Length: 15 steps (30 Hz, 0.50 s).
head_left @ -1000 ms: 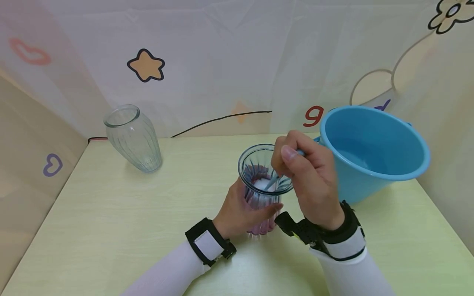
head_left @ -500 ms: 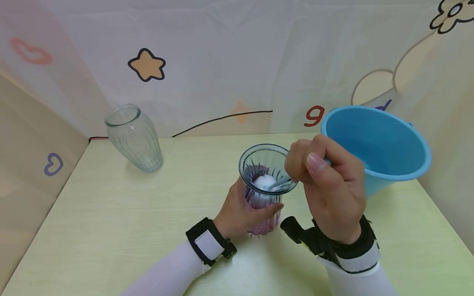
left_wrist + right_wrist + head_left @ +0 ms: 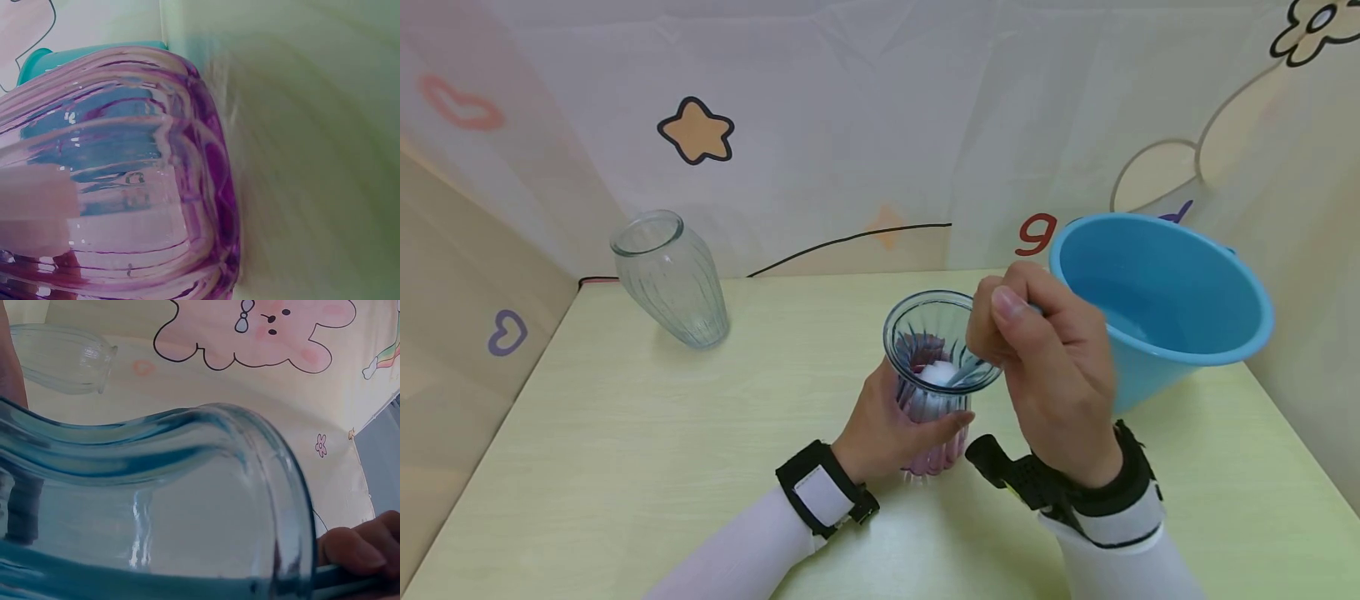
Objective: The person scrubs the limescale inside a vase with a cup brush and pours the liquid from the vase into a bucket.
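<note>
My left hand (image 3: pixel 891 433) grips a ribbed glass vase (image 3: pixel 934 407), bluish at the rim and purple toward its base, standing on the table. Its thumb lies across the front of the glass. Above the rim's right side, my right hand (image 3: pixel 1052 367) holds the blue handle of a bottle brush with its fingers curled. The brush's white head (image 3: pixel 936 372) is down inside the vase, with the handle slanting up over the rim. The vase's purple base (image 3: pixel 215 169) fills the left wrist view. In the right wrist view, fingertips (image 3: pixel 359 550) pinch the blue handle (image 3: pixel 344 581) beyond the glass.
A second, clear ribbed vase (image 3: pixel 673 287) stands at the back left of the pale table (image 3: pixel 700 433). A blue bucket (image 3: pixel 1157 375) is at the back right, partly behind my right hand. A printed cloth (image 3: pixel 850 125) hangs along the back.
My right hand moved right and toward me with the brush, then partly back left and up. The brush head shifted inside the vase. The left hand and vase stayed in place.
</note>
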Each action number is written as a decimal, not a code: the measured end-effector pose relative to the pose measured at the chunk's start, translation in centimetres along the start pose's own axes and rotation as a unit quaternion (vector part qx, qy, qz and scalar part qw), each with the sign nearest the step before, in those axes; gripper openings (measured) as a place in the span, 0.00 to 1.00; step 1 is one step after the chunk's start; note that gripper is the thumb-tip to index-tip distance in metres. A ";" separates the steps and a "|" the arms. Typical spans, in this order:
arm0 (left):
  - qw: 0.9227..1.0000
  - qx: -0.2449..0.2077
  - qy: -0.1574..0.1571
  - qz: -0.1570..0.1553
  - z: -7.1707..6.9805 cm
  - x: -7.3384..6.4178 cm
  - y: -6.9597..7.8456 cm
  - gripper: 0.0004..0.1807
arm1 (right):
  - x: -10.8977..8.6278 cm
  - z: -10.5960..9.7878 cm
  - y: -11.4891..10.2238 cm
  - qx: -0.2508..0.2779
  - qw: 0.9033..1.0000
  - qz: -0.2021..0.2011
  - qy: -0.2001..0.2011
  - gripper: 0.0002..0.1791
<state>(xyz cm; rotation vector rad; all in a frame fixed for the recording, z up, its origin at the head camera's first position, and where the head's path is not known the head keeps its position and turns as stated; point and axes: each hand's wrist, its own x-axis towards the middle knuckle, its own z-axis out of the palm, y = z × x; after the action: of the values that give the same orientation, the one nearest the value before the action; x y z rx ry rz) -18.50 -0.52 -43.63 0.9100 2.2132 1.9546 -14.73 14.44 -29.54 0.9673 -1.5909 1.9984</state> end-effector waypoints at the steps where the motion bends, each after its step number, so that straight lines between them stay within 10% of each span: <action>1: 1.000 0.000 -0.002 -0.001 0.0 0.0 0.0 0.40 | 0.1 0.1 -0.1 -0.006 1.000 0.007 0.000 0.16; 15: 1.000 -0.017 -0.005 -0.006 -0.1 -0.1 0.1 0.42 | 0.2 0.7 0.3 -0.106 0.992 0.072 -0.003 0.18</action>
<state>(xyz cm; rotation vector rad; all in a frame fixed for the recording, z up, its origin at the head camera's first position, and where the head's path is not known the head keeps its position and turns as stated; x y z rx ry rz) -18.40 -0.62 -43.51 0.8996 2.1683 1.9713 -14.88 13.68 -29.57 0.7984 -1.8802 1.8695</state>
